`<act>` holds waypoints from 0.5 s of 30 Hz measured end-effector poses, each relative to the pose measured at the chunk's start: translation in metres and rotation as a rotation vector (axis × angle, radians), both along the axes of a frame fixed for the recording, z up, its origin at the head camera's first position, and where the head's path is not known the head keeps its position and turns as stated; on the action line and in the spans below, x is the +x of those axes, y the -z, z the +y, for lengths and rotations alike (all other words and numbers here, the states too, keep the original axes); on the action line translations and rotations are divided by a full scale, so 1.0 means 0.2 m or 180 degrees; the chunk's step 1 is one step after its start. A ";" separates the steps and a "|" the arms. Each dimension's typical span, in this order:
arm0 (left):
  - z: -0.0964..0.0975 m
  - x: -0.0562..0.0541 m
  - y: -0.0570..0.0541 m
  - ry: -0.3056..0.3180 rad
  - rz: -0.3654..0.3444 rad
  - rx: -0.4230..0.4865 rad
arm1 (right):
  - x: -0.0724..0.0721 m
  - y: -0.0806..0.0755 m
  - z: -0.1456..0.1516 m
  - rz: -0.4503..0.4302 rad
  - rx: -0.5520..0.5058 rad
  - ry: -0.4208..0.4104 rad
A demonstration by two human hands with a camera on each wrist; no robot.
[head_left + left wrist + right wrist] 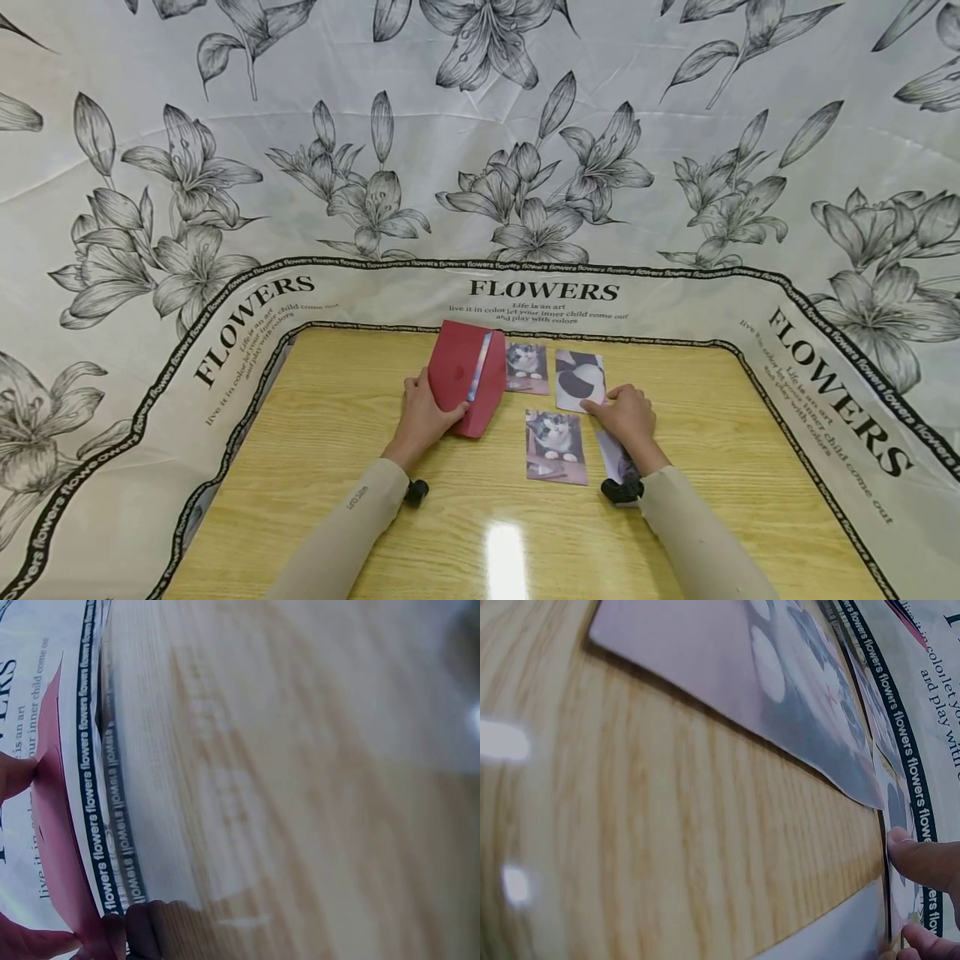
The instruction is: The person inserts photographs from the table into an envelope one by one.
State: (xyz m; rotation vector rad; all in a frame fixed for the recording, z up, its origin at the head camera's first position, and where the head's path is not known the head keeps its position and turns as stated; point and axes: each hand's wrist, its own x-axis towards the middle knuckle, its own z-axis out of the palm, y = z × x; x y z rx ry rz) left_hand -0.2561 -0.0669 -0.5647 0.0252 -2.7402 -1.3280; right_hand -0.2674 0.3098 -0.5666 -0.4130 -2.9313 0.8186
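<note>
My left hand [427,421] grips a red envelope [454,358], lifted from the table in the left wrist view, with the thumb across its face. A pale blue-and-white strip [477,371] shows along the envelope's flap. With thumb and fingers, my right hand [628,418] holds the lower right corner of a photo card [579,373] with dark patches on white. Left of that card lies a cat photo card [527,362], partly beside the envelope. A second cat photo card [556,454] lies nearer me. Another card [612,454] is partly hidden under my right wrist.
The wooden table [300,500] carries the cards. A white cloth [547,304] with printed flowers and black lettering borders its far and side edges and rises behind it. A bright light reflection [506,554] lies on the near tabletop.
</note>
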 end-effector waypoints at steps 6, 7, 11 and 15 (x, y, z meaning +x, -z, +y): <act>0.00 0.00 0.00 -0.0005 0.0010 0.0017 | 0.01 -0.03 -0.02 -0.0070 0.0035 0.0026; 0.00 0.00 0.00 -0.0006 0.0002 0.0021 | 0.01 -0.03 -0.02 -0.0066 0.0049 0.0022; 0.00 0.00 0.00 -0.0011 -0.0005 -0.0014 | 0.01 -0.04 -0.03 -0.0066 0.0073 0.0034; 0.01 0.00 0.01 -0.0008 0.0004 -0.0070 | 0.01 -0.05 -0.04 -0.0086 0.0056 0.0053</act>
